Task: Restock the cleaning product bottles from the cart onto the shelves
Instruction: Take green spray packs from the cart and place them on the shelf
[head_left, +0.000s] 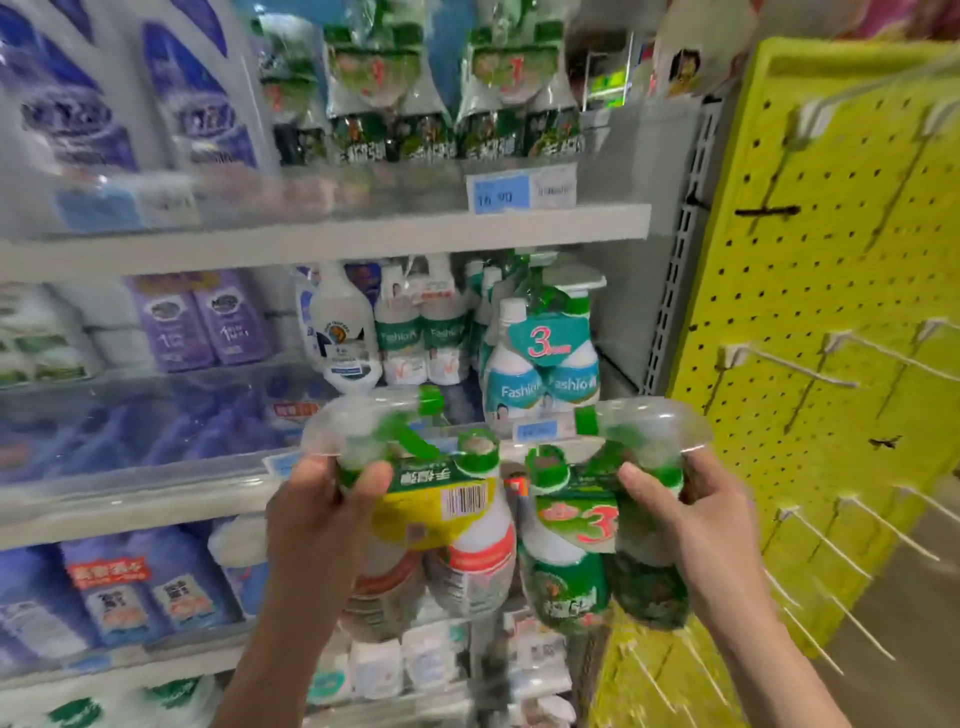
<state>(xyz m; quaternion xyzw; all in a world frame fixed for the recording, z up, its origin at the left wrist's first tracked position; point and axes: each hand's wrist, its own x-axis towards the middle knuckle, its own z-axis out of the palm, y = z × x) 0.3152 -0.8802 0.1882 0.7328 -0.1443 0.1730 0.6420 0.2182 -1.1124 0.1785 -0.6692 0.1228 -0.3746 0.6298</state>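
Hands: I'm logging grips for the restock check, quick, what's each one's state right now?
Left hand: closed, gripping the yellow-labelled spray-bottle pack.
Right hand: closed, gripping the green spray-bottle pack.

Carries on the upper white shelf blue pouches at left and green bottle packs at right, on the middle shelf purple pouches, a white bottle and teal twin packs, and below blue-labelled packs.

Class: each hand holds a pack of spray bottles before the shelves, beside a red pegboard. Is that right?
The head view shows the pegboard is yellow, not red. The left hand grips the left pack, the right hand the right pack, before the shelves.
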